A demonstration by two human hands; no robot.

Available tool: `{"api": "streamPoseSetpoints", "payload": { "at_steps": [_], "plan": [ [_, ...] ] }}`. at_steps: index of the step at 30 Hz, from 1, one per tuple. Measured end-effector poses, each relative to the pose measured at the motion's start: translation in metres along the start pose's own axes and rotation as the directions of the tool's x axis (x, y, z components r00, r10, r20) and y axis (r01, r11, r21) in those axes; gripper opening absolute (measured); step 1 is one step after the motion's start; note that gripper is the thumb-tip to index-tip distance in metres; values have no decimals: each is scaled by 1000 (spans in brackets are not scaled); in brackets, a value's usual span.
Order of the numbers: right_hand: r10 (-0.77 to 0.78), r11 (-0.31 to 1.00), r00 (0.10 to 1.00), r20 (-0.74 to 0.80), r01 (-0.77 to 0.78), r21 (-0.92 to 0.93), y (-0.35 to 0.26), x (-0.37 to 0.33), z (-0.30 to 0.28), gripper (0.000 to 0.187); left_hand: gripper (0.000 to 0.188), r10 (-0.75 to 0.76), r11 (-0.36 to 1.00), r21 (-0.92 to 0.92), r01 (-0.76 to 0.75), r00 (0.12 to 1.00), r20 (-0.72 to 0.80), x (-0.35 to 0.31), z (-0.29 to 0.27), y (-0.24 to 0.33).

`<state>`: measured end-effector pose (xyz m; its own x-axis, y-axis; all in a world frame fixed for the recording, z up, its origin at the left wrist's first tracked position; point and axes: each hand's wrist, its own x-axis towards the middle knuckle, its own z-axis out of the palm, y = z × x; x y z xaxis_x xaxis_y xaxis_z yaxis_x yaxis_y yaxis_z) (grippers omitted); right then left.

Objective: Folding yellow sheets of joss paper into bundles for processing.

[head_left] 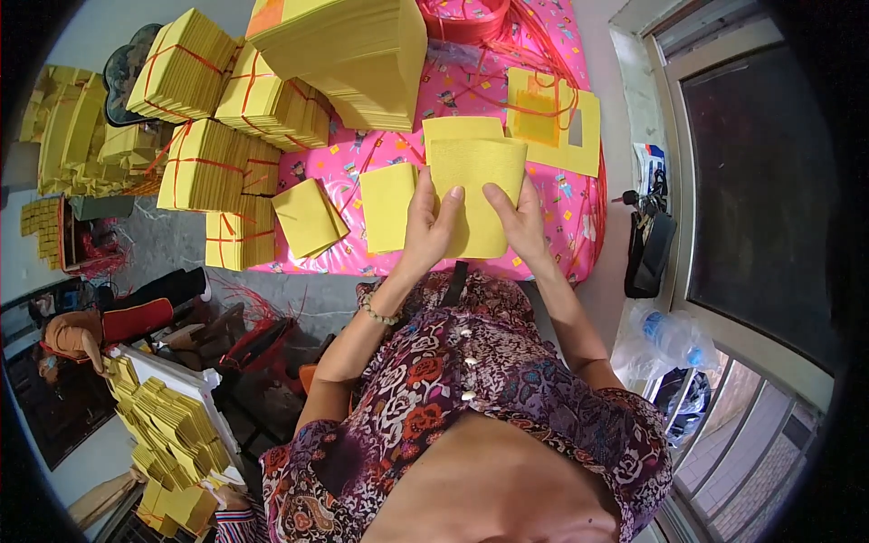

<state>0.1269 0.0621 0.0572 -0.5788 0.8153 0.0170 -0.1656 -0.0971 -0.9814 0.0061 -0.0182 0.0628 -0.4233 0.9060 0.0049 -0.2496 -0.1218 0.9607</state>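
Between both hands I hold yellow paper sheets point(477, 167), upright above the near edge of the table. My left hand point(431, 217) grips their left side, its thumb lying on the front face. On the right side my right hand point(520, 220) grips them the same way, thumb also on the front. The fingers of both hands are mostly hidden behind the paper. Just left of my left hand lies a flat yellow sheet or thin stack point(387, 208). Farther left is a small, slightly fanned yellow stack point(310, 217).
A pink patterned cover point(353, 163) lies on the table. Bundles of yellow paper point(204, 167) tied with red strips stand at left, beside a tall stack point(380, 81). Red plastic strips point(471, 23) and a yellow sheet with an orange patch point(541, 118) lie at the far right.
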Motion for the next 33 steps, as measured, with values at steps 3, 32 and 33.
{"api": "streamPoseSetpoints", "payload": {
  "at_steps": [3,32,33],
  "plan": [
    [-4,1000,1000,-10,4,-3,2,0,1,41,38,61,995,87,-59,998,-19,-2,0,1],
    [85,990,996,37,-81,-113,-11,14,-11,17,30,-110,993,-45,106,990,-85,-14,-16,7],
    [27,996,999,47,-23,-89,-12,14,-9,17,30,-110,993,-44,107,990,-83,-14,-16,8]
  ]
}}
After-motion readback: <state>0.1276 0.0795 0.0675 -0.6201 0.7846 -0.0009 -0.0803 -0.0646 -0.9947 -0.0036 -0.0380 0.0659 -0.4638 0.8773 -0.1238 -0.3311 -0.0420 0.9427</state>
